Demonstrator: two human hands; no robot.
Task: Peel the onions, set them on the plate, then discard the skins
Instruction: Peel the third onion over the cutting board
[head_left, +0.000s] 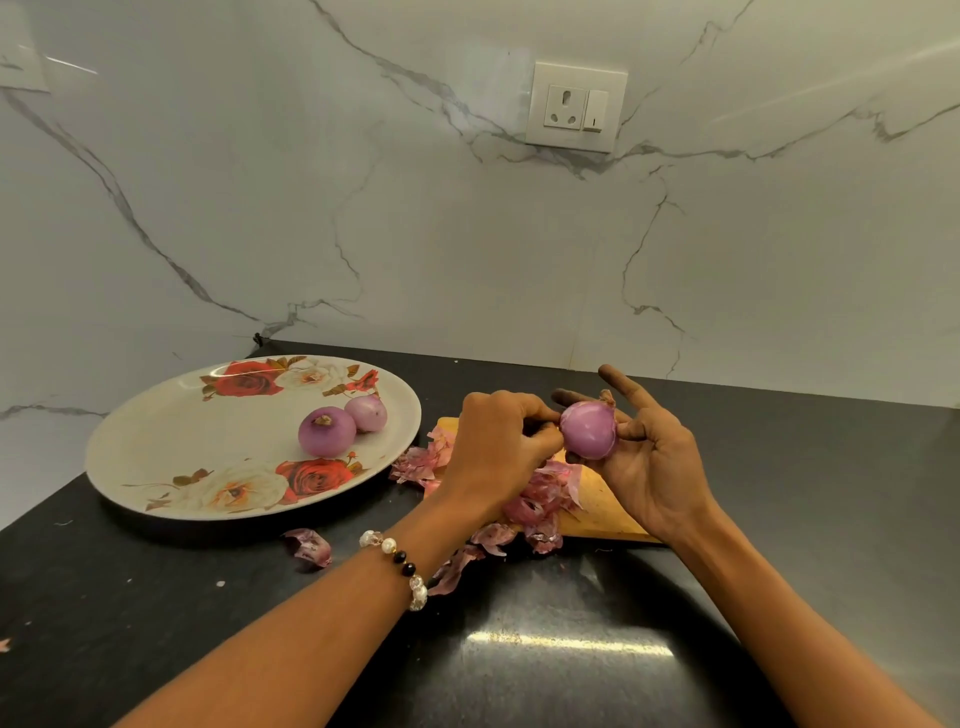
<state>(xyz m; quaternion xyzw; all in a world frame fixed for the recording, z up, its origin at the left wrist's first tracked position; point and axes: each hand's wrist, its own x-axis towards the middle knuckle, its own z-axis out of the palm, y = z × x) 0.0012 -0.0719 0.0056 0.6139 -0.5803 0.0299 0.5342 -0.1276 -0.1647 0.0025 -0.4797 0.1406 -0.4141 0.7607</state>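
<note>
Marble-patterned wall (363, 208) fills the upper half of the frame; white socket plate with switch (575, 107) sits upper centre-right.

Dark surface (519, 649) spans the lower half, with a bright glare patch at lower centre.

Floral plate (171, 447), white with red and cream roses, lies at centre left on the surface. Two peeled onions (327, 432) rest on its right part, touching each other, the smaller one behind and to the right of the larger.

Wooden board (602, 514) at centre right, mostly hidden under hands and skins. Onion skins (540, 501) are heaped on the board's near-left part and spill onto the surface just beside the plate's right rim. One loose skin piece (310, 545) lies apart, below the plate's near edge.

Right hand (649, 467): palm up, above the board, index finger extended; the other fingers and thumb curl round a third onion (589, 430), which is purple and glossy, with a dry scrap at its top.

Left hand (498, 447): fingers curled, fingertips pinching at the left side of that onion. What exactly is pinched cannot be told. Beaded bracelet (400, 564) on the left wrist.
</note>
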